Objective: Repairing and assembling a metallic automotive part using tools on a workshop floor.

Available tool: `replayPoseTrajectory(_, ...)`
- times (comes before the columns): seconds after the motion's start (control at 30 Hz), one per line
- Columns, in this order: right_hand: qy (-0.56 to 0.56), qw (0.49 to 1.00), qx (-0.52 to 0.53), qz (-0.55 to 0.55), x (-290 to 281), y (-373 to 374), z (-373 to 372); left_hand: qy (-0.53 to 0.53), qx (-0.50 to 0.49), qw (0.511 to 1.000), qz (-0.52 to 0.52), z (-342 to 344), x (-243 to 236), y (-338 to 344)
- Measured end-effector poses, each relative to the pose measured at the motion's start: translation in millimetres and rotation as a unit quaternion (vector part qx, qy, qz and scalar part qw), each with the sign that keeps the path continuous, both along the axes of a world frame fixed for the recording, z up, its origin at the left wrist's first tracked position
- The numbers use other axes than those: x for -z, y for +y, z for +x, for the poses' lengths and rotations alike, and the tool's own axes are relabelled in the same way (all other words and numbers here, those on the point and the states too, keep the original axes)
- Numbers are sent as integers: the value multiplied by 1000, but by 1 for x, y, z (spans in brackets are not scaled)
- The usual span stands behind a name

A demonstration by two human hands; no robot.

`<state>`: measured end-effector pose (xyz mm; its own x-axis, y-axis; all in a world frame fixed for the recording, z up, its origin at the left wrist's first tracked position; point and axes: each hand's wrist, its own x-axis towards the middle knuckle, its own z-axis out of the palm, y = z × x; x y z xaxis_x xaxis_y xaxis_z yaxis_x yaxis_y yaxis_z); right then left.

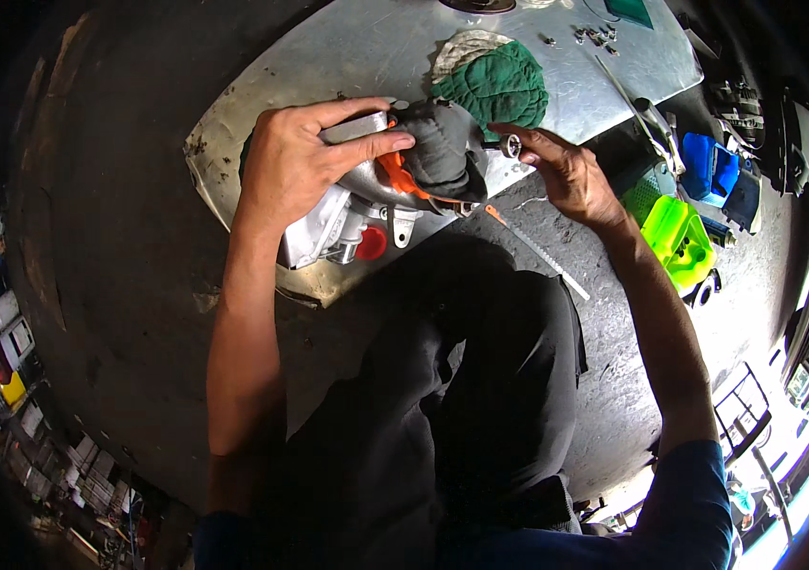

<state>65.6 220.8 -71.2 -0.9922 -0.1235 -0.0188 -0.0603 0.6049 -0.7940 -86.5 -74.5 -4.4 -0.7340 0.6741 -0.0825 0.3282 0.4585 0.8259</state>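
My left hand (304,157) grips a silver metal casting (352,127), thumb and index finger over its upper part. Dark grey fabric (433,142) covers part of the casting, with orange material (393,169) beside it. Below, the silver housing (314,228) has a lug, and a red round piece (371,243) lies beside it. My right hand (566,176), fingers bent, holds a small metal piece with a ringed end (511,146) at the right side of the fabric; its full shape is hidden.
The worn metal plate (613,66) bears green and white cloths (499,85) and several small fittings (594,36). On the concrete floor lie a hacksaw blade (537,250), metal bars, blue containers (708,166), a bright green case (670,237) and assorted parts along both edges.
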Motion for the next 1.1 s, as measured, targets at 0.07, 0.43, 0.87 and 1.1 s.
replayPoseTrajectory(0.07,-45,992,63,98,-3,-8,8,0,-13,1000,-3,4,0,2)
replayPoseTrajectory(0.43,-121,948,289,-52,-17,-35,18,64,-64,995,36,31,-4,23)
replayPoseTrajectory(0.87,3,1000,-27,-8,1,11,-6,-9,8,1000,12,-2,0,6)
replayPoseTrajectory(1.1,-26,997,29,69,-18,-10,-4,-3,-3,1000,10,-6,2,2)
